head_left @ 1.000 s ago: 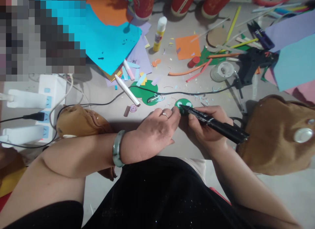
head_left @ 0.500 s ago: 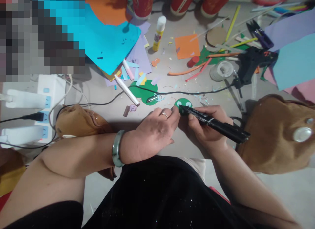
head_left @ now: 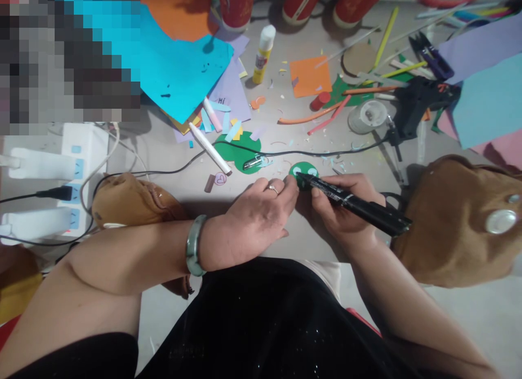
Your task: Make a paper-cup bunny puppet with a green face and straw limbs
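A small green paper circle (head_left: 305,171) with two pale eye patches lies on the grey surface. My left hand (head_left: 256,216), with a ring and a green bangle at the wrist, presses its fingertips on the circle's left edge. My right hand (head_left: 342,207) grips a black marker (head_left: 359,205), whose tip touches the circle. Part of the circle is hidden under my fingers.
A larger green paper piece (head_left: 238,150), a white pen (head_left: 210,148) and a black cable (head_left: 326,152) lie just beyond. Farther back are a glue stick (head_left: 263,54), blue paper (head_left: 179,69), an orange square (head_left: 310,76) and a black glue gun (head_left: 420,104). A white power strip (head_left: 49,178) sits left, brown bags on both sides.
The marker tip has shifted slightly over the green circle. Both hands stay in the same place.
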Tool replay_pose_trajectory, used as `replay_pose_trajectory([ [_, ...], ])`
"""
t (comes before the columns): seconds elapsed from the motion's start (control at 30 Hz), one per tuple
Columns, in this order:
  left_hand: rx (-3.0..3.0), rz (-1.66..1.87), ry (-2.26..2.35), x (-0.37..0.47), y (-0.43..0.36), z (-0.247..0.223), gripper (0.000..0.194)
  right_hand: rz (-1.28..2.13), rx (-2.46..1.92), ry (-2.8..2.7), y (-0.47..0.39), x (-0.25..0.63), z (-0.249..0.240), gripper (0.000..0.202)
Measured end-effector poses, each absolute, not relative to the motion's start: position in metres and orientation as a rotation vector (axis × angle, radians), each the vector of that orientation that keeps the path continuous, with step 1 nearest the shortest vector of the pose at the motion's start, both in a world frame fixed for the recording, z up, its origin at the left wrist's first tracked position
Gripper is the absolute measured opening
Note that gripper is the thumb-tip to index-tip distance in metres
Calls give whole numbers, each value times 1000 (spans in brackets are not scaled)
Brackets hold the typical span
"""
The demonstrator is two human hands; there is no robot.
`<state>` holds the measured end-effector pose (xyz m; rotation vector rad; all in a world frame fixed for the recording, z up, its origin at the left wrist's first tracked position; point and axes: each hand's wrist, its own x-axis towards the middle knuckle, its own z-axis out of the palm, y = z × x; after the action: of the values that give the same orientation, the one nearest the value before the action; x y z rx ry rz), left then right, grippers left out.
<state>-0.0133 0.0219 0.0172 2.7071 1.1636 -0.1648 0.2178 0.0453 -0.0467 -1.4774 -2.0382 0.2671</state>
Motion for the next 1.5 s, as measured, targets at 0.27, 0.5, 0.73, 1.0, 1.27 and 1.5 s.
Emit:
replay_pose_trajectory([
  [0.27,2704,-205,1157,-13,23,20,68,227,-1504,-2011,43,214,-46,35],
  [0.5,2702,-223,1147,-13,23,21,70,222,-1449,-2023,43,215,-50,33],
  [0.73,2701,-219,1154,-14,23,19,70,299,-1445,-2005,44,214,-49,31],
  [1.0,2700,-253,1136,-13,24,22,73,190,-1293,-1836,44,212,-45,25],
  [1.27,2718,-248,1141,-16,23,22,74,214,-1216,-1615,55,220,-55,19],
  [1.5,2744,-224,1166,-15,22,22,72,267,-1356,-1693,51,220,-50,15],
])
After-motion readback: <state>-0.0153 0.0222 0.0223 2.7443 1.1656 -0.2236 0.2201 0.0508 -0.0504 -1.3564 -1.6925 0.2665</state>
